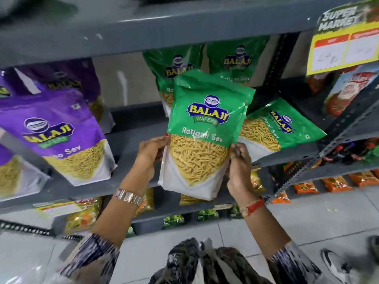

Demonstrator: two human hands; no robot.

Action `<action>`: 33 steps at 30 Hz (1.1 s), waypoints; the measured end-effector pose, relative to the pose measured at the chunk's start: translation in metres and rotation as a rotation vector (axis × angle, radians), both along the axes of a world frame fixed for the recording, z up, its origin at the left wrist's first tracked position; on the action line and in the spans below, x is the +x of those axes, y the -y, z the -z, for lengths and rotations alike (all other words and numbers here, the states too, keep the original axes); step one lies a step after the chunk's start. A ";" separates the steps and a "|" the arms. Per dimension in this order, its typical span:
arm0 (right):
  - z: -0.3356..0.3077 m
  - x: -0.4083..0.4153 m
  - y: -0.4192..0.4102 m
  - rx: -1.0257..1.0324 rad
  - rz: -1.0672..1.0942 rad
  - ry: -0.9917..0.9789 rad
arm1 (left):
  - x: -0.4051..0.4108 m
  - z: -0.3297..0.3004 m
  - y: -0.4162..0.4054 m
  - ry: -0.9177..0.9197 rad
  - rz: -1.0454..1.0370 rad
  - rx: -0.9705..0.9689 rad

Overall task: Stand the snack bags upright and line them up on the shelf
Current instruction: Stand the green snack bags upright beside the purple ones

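Note:
I hold a green Balaji Ratlami Sev bag (202, 128) upright in front of the grey shelf (133, 136). My left hand (151, 152) grips its left edge and my right hand (239, 165) grips its right edge. Behind it two green bags (235, 60) stand upright at the back of the shelf. Another green bag (274, 126) lies flat on the shelf to the right. On the left, purple Balaji sev bags (61, 130) lean forward, with one more purple bag (67, 78) behind them.
A yellow price sign (344, 37) hangs from the upper shelf at the right. Red snack bags (348, 89) sit beyond a perforated upright post (348, 119). Lower shelves hold small yellow, green and orange packets (305, 187). Tiled floor lies below.

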State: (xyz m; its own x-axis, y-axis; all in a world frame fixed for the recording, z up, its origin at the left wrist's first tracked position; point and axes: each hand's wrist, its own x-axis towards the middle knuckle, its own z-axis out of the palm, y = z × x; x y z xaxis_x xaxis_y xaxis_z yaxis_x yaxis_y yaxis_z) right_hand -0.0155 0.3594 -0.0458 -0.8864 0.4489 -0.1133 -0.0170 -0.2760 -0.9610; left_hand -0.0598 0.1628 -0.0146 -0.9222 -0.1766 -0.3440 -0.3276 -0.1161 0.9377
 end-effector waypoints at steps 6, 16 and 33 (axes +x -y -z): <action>-0.018 0.013 0.002 -0.018 -0.120 -0.062 | 0.042 -0.015 0.008 -0.159 -0.116 0.061; -0.027 -0.039 0.025 0.177 -0.334 -0.192 | 0.008 0.002 0.022 -0.206 -0.209 -0.011; -0.018 -0.050 0.009 0.175 -0.250 -0.157 | 0.023 0.019 -0.008 -0.576 -0.623 -0.246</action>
State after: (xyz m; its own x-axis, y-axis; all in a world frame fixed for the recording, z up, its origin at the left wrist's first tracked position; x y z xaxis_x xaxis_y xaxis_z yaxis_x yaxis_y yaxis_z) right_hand -0.0657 0.3499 -0.0276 -0.9719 0.2165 0.0928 -0.1211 -0.1215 -0.9852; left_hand -0.0367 0.1704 -0.0335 -0.6522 -0.7127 0.2583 0.2587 0.1109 0.9596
